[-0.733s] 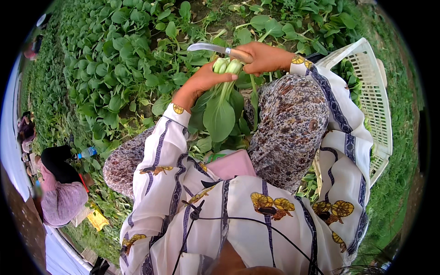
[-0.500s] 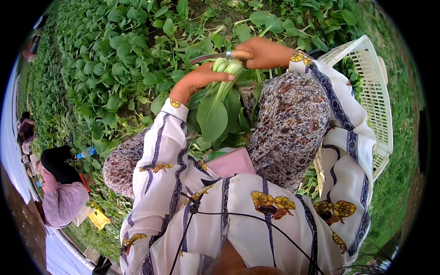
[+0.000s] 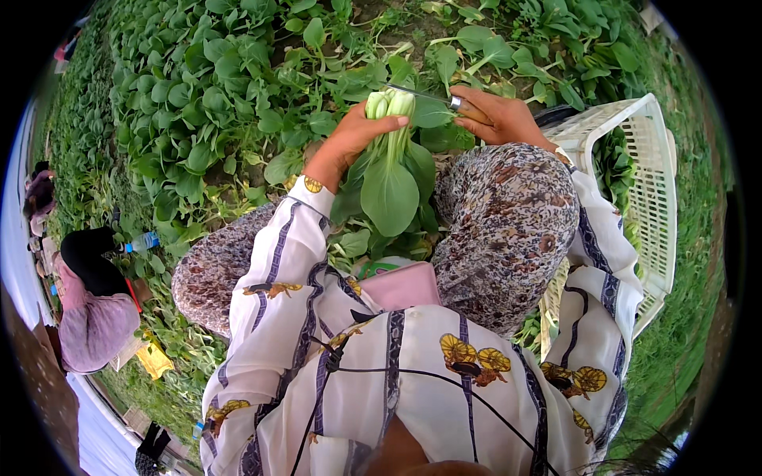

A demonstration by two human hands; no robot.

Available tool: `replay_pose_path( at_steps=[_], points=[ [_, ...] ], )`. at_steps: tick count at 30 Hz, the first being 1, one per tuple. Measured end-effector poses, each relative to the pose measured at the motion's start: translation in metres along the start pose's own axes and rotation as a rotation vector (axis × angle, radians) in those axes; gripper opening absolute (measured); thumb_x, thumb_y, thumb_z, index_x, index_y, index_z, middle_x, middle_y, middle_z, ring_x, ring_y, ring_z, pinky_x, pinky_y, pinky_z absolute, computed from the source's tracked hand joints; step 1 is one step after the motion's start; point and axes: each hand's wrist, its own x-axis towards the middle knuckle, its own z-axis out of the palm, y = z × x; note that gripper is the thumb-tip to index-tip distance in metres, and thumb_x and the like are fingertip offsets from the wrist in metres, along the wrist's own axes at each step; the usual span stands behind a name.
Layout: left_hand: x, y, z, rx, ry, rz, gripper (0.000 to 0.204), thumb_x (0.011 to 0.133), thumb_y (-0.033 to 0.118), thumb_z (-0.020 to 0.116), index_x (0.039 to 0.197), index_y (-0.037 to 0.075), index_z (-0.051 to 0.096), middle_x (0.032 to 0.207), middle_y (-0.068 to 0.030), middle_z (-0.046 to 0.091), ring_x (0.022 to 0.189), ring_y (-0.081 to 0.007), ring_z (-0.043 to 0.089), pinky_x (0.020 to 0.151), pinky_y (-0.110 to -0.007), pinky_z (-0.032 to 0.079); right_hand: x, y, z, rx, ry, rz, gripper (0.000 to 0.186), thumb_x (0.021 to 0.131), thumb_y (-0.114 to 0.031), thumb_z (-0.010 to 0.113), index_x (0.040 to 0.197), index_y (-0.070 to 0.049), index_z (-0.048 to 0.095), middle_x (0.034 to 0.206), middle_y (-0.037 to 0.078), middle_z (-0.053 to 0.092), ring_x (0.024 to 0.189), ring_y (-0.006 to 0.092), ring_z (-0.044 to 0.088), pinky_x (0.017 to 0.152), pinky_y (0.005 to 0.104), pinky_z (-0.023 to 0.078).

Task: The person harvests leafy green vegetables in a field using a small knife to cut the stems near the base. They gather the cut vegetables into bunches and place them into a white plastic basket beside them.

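In my left hand (image 3: 359, 136) is a bunch of bok choy (image 3: 390, 198), its pale stem ends up and its broad green leaves hanging down between my knees. The fingers and thumb wrap round the stems just below their ends. My right hand (image 3: 496, 115) grips the wooden handle of a knife (image 3: 429, 97). Its thin blade points left, with the tip close by the stem ends; whether it touches them I cannot tell. Leaves lie behind the blade.
Growing bok choy (image 3: 190, 103) fills the ground ahead and to the left. A white plastic crate (image 3: 655, 190) with greens in it stands at my right. A pink object (image 3: 401, 285) lies in my lap. Another person (image 3: 95, 317) sits at the far left near a water bottle (image 3: 143, 242).
My right hand has drawn the knife away to the right and slightly down. The blade no longer lies across the stem ends. My left hand keeps the bunch nearly in place.
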Motion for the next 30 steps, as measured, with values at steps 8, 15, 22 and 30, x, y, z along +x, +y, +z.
replay_pose_path(
  at_steps=[8,15,22,30],
  points=[
    [-0.001,-0.001,0.002,-0.055,0.006,-0.017,0.042,0.076,0.018,0.072,0.11,0.002,0.055,0.094,-0.0052,0.063,0.082,-0.0143,0.061,0.073,-0.028,0.049,-0.003,0.008,0.004,-0.072,-0.047,-0.035,0.046,0.078,-0.029,0.067,0.12,-0.018,0.051,0.092,0.009,0.064,0.073,0.03,0.063,0.06,0.0367,0.05],
    [-0.004,0.002,0.005,-0.069,-0.016,-0.031,0.045,0.078,0.023,0.069,0.113,0.002,0.052,0.097,-0.0104,0.064,0.084,-0.0183,0.063,0.075,-0.031,0.051,-0.006,0.009,0.003,-0.124,-0.054,-0.064,0.047,0.078,-0.029,0.066,0.121,-0.019,0.05,0.092,0.01,0.064,0.072,0.0312,0.062,0.059,0.0382,0.05],
    [-0.001,-0.001,0.009,-0.052,-0.033,-0.007,0.047,0.079,0.027,0.066,0.115,0.001,0.052,0.097,-0.0111,0.064,0.085,-0.0209,0.063,0.077,-0.033,0.051,-0.009,0.008,0.002,-0.21,-0.035,-0.02,0.047,0.08,-0.03,0.065,0.122,-0.02,0.049,0.086,0.01,0.062,0.067,0.0321,0.061,0.056,0.0398,0.048],
    [-0.002,-0.004,0.019,0.022,-0.129,-0.069,0.049,0.078,0.021,0.067,0.12,0.001,0.049,0.102,-0.0103,0.063,0.091,-0.0184,0.061,0.082,-0.03,0.048,-0.002,0.009,0.004,-0.322,-0.201,0.068,0.051,0.082,-0.032,0.061,0.128,-0.019,0.043,0.085,0.011,0.063,0.071,0.0339,0.061,0.059,0.0426,0.048]
  ],
)
